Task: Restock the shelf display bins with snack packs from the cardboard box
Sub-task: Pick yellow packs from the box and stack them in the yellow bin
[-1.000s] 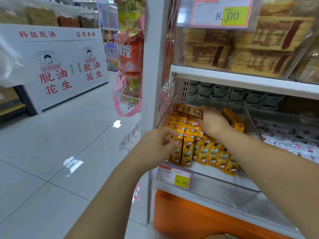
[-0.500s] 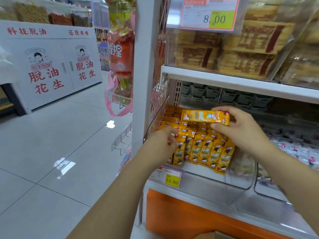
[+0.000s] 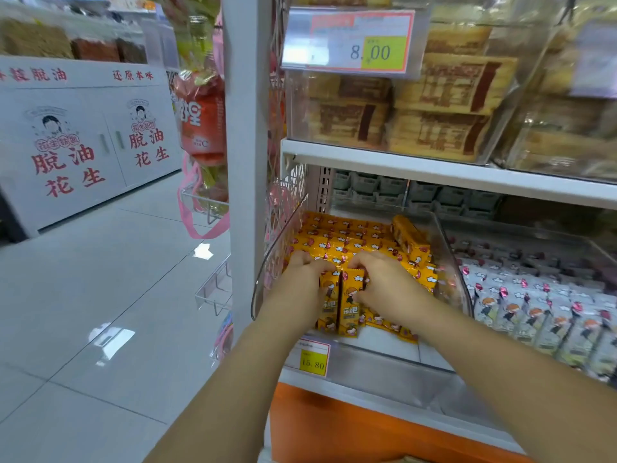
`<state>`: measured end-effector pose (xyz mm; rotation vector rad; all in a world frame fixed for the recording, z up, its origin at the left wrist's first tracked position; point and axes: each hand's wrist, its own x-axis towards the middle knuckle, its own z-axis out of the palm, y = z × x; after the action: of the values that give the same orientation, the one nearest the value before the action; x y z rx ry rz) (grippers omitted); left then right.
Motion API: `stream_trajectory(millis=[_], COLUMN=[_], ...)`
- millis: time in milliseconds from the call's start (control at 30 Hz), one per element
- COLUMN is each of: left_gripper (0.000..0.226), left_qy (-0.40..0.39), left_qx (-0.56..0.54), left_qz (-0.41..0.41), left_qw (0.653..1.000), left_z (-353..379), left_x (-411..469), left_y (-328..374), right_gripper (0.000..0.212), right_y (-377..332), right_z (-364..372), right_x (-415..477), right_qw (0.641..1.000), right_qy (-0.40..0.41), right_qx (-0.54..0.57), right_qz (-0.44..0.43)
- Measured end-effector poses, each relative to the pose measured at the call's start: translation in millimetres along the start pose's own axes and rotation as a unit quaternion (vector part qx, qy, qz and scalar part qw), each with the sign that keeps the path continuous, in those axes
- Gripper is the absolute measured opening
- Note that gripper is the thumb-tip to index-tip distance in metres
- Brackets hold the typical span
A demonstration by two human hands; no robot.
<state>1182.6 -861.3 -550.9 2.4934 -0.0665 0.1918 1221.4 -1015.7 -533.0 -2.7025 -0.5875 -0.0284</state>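
A clear display bin (image 3: 279,262) on the lower shelf holds several yellow snack packs (image 3: 347,235) in rows. Both my hands are inside it at the front row. My left hand (image 3: 300,282) curls its fingers over the tops of the packs on the left. My right hand (image 3: 384,285) pinches an upright yellow pack (image 3: 350,305) at its top, thumb on its front face. One more yellow pack (image 3: 409,240) lies tilted against the bin's right side. Only a tan sliver (image 3: 410,459) shows at the bottom edge; I cannot tell if it is the cardboard box.
A neighbouring bin of white snack packs (image 3: 551,305) stands to the right. The shelf board (image 3: 434,168) above carries bins of brown packs (image 3: 434,105). A price tag (image 3: 312,360) hangs on the bin front. Left are a wire rack (image 3: 217,289), tiled aisle (image 3: 100,295) and white cabinet (image 3: 83,145).
My right hand held a yellow pack sideways above the bin; it has come down and the pack now stands upright in the front row beside my left hand.
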Motion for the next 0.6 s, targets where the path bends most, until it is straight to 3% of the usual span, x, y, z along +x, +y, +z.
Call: stream_trajectory(millis=[200,300,367,467,600], left_gripper=[0.044,0.042,0.041,0.04,0.041], left_qy=[0.017,0.01,0.001,0.0,0.004], left_qx=[0.002,0.01,0.022,0.027,0.011], left_qz=[0.048,0.075,0.077,0.08,0.074], left_qw=[0.999,0.997,0.997,0.996,0.997], left_z=[-4.9,-3.6,-0.9,0.7,-1.3], left_x=[3.5,2.4,0.9,0.1,2.7], left_y=[-2.1,0.3,2.4,6.5,9.1], right_gripper=[0.044,0.044,0.053,0.05,0.04], right_y=[1.4,13.2,27.7,38.1,36.2], right_z=[-14.8,-40.1,-51.1,-53.1,-56.1], right_x=[-5.8,-4.0,4.5,15.7,11.6], right_qw=[0.997,0.978,0.959,0.953,0.96], right_qy=[0.073,0.154,0.1,0.011,0.063], right_qx=[0.015,-0.142,-0.251,-0.27,-0.249], right_qz=[-0.015,0.016,0.083,0.138,0.113])
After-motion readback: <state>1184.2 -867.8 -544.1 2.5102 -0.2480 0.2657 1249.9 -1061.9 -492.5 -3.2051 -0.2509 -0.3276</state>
